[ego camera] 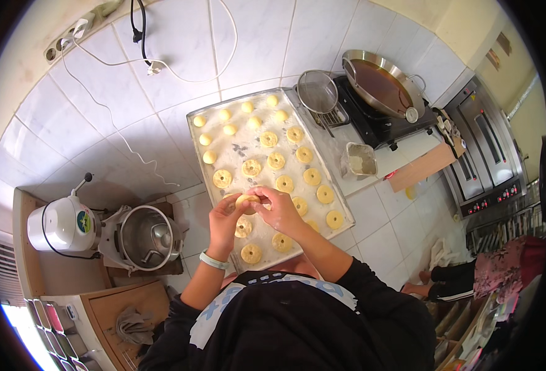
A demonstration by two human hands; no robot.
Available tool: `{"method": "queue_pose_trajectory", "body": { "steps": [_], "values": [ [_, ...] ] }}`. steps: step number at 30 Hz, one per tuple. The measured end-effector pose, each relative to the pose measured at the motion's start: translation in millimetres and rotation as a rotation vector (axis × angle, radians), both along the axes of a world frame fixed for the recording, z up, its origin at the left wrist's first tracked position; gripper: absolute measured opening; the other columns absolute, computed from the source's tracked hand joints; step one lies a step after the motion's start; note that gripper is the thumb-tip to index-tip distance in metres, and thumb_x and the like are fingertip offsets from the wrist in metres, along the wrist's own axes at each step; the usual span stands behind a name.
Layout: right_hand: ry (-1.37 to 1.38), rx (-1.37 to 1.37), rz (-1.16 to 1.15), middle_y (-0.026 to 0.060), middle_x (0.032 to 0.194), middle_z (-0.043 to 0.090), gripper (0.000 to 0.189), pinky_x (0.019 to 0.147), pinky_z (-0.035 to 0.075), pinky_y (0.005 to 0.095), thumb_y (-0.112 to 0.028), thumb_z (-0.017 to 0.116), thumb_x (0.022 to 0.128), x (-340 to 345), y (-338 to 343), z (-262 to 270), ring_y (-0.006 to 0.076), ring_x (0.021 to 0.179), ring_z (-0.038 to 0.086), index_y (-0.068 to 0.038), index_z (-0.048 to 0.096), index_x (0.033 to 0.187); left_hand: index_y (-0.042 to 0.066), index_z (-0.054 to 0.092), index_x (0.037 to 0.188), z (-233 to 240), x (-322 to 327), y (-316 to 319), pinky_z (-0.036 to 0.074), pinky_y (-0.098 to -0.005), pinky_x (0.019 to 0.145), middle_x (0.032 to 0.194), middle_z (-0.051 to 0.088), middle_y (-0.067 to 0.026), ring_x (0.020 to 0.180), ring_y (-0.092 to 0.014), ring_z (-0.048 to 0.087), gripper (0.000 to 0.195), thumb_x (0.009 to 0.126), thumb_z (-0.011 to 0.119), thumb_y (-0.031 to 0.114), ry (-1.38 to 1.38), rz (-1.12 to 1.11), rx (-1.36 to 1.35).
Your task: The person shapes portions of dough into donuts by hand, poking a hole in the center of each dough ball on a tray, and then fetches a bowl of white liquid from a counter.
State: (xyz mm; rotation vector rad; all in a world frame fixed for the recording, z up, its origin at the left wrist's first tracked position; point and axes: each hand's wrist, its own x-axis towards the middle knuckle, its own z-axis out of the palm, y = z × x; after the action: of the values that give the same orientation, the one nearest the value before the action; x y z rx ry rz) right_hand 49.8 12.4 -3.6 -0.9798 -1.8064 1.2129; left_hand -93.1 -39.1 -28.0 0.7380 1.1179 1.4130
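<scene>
Both my hands meet over a large floured metal tray [247, 95], their fingers around one piece of dough [247, 200]. My left hand [225, 214] pinches its left side, and my right hand [275, 206] grips its right side. The fingers partly cover the dough, so its full shape is hidden. Several flattened dough rings with small centre holes, such as this dough ring [251, 253], lie on the near and middle part of the tray. Several round dough balls, one of them a dough ball [209, 157], lie at its far and left part.
Beyond the tray's right edge are a mesh strainer [318, 92], a wide pan of brown liquid [379, 86] on a black stove [375, 125], and a plastic tub [362, 159]. A stand mixer [64, 222] and steel bowl [146, 238] are left. A person [472, 278] is at lower right.
</scene>
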Motion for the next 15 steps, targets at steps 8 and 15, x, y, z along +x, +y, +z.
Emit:
{"method": "queue_pose_trajectory", "body": {
  "steps": [8, 15],
  "values": [
    [-0.142, 0.112, 0.079, 0.0090, 0.098, 0.063, 0.023, 0.076, 0.049, 0.0248, -0.003, 0.061, 0.081, -5, -8, 11, 0.0138, 0.084, 0.062, -0.001, 0.061, 0.105, -0.007, 0.059, 0.106, 1, -7, -11, 0.048, -0.0238, 0.075, 0.095, 0.065, -0.0093, 0.084, -0.013, 0.061, 0.029, 0.081, 0.067, 0.006, -0.152, 0.135, -0.021],
    [-0.032, 0.024, 0.156, 0.0076, 0.092, 0.066, 0.020, 0.072, 0.049, 0.0242, -0.008, 0.065, 0.081, -5, -7, 14, 0.0121, 0.079, 0.062, -0.002, 0.065, 0.100, -0.007, 0.060, 0.104, 9, -12, -14, 0.049, -0.0235, 0.072, 0.093, 0.065, -0.0103, 0.081, -0.014, 0.061, 0.026, 0.082, 0.065, 0.006, -0.359, 0.000, -0.061]
  ]
}}
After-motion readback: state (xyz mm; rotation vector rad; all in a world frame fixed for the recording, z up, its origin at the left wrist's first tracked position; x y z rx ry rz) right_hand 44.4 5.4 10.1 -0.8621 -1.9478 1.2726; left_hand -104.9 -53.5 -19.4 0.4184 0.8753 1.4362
